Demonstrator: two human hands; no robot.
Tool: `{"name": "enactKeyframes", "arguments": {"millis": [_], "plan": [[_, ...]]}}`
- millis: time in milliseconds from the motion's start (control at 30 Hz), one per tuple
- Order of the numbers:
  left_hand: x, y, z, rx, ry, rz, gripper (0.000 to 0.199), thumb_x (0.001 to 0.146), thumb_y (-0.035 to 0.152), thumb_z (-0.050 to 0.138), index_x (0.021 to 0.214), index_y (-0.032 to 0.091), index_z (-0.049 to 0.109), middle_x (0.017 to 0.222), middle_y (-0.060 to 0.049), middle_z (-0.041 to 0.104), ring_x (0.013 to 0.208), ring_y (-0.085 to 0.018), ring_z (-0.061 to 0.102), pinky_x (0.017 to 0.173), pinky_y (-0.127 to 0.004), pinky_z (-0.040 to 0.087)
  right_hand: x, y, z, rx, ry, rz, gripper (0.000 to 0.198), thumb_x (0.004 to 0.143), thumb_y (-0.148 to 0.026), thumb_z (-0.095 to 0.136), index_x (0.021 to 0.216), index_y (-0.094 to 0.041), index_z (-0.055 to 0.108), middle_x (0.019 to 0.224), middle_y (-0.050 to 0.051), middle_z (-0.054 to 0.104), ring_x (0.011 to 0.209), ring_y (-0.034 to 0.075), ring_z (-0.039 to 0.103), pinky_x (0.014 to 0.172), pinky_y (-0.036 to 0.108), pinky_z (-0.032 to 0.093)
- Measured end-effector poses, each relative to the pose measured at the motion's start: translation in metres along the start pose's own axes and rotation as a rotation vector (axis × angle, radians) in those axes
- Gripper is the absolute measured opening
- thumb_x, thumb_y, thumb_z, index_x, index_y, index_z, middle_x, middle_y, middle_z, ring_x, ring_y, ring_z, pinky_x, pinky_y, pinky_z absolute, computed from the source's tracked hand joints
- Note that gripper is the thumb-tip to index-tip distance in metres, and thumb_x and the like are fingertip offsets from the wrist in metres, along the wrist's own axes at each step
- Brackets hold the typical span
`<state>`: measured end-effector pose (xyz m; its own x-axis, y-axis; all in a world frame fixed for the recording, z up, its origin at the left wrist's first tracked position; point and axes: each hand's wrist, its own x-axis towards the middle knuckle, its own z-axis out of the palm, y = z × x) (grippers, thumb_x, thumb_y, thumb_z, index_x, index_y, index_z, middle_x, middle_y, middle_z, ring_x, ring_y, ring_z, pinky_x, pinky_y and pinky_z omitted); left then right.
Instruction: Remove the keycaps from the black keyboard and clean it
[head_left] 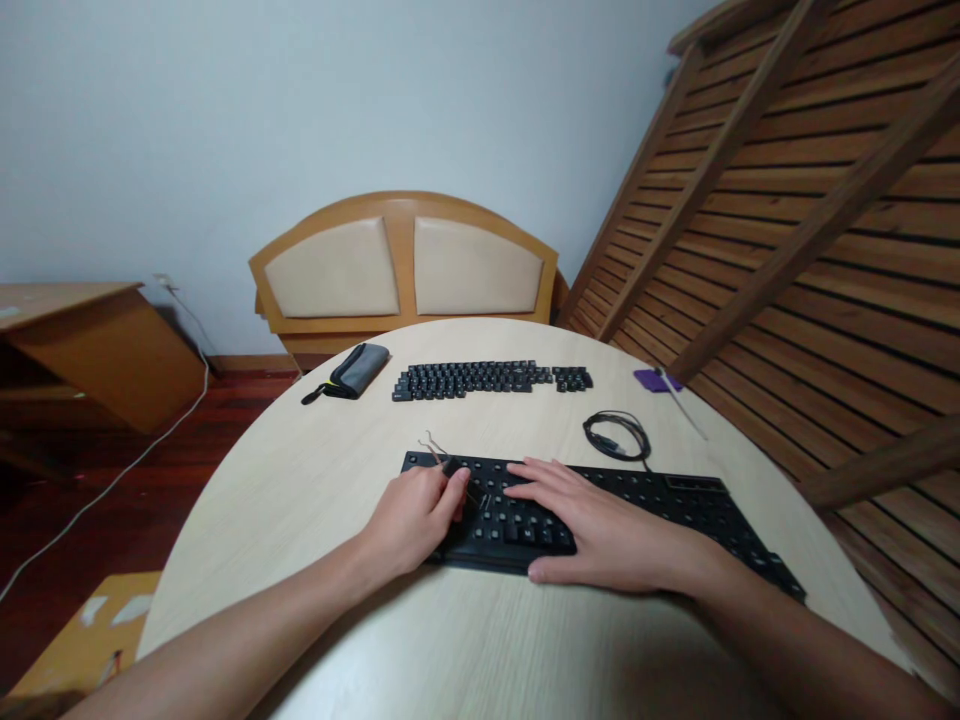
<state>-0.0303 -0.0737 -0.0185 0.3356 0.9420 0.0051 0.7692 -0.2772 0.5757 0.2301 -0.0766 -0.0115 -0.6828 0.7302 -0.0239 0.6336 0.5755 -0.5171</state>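
Note:
A black keyboard (517,562) lies near the front of the round table, most of its keycaps off and the switch stems bare. A few dark keycaps (529,534) remain in its lower row. At its left end my left hand (420,508) is closed around a wire keycap puller (433,450), whose thin bent prongs stick up past the thumb. My right hand (592,520) rests palm down across the middle of the keyboard, fingers stretched and apart, thumb by the front edge. It hides part of the keys beneath it.
Loose keycaps (469,378) stand in rows farther back on the table (345,450). A grey zip pouch (364,368) lies at back left. The coiled cable (616,436) sits behind the keyboard. At right, a thin stick (684,406) crosses a purple cloth (651,380).

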Motion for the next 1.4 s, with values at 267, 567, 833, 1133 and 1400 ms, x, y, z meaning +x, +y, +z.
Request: {"name": "enactKeyframes", "arguments": {"millis": [267,567,833,1133,1400], "plan": [[-0.009,0.005,0.006,0.123,0.011,0.049,0.05,0.101,0.041,0.031,0.061,0.02,0.054,0.06,-0.007,0.067,0.056,-0.019,0.061,0.059,-0.031,0.038,0.013,-0.008,0.021,0.018,0.052,-0.033,0.069,0.082,-0.057,0.07,0.141,-0.023,0.055,0.16,0.011,0.035,0.151,0.031,0.02,0.123,0.054,0.019],[-0.011,0.007,0.005,0.131,0.014,0.089,0.051,0.1,0.04,0.032,0.059,0.02,0.054,0.059,-0.007,0.066,0.057,-0.02,0.061,0.059,-0.031,0.038,0.014,-0.014,0.026,-0.012,0.133,-0.072,0.048,0.085,-0.053,0.069,0.122,-0.022,0.068,0.15,0.009,0.05,0.148,0.031,0.027,0.12,0.051,0.028],[-0.013,0.011,0.005,0.149,-0.003,0.105,0.053,0.1,0.042,0.033,0.058,0.019,0.056,0.056,-0.007,0.064,0.053,-0.019,0.058,0.056,-0.031,0.035,0.014,-0.02,0.024,-0.029,0.142,-0.089,0.028,0.094,-0.038,0.062,0.114,-0.021,0.069,0.148,0.01,0.053,0.145,0.027,0.036,0.121,0.051,0.027],[-0.013,0.01,0.006,0.134,-0.034,0.042,0.052,0.101,0.042,0.034,0.06,0.018,0.057,0.061,-0.009,0.068,0.056,-0.02,0.062,0.056,-0.031,0.035,0.016,-0.025,0.029,-0.076,0.15,-0.05,0.022,0.093,-0.035,0.062,0.108,-0.02,0.069,0.147,0.009,0.054,0.145,0.028,0.037,0.12,0.052,0.029],[-0.014,0.011,0.007,0.136,-0.062,0.114,0.05,0.1,0.04,0.035,0.069,0.017,0.066,0.071,-0.011,0.071,0.066,-0.023,0.065,0.064,-0.032,0.039,0.017,-0.025,0.035,-0.071,0.192,-0.043,0.022,0.094,-0.034,0.06,0.108,-0.019,0.07,0.144,0.01,0.057,0.143,0.028,0.04,0.119,0.05,0.032]]}}
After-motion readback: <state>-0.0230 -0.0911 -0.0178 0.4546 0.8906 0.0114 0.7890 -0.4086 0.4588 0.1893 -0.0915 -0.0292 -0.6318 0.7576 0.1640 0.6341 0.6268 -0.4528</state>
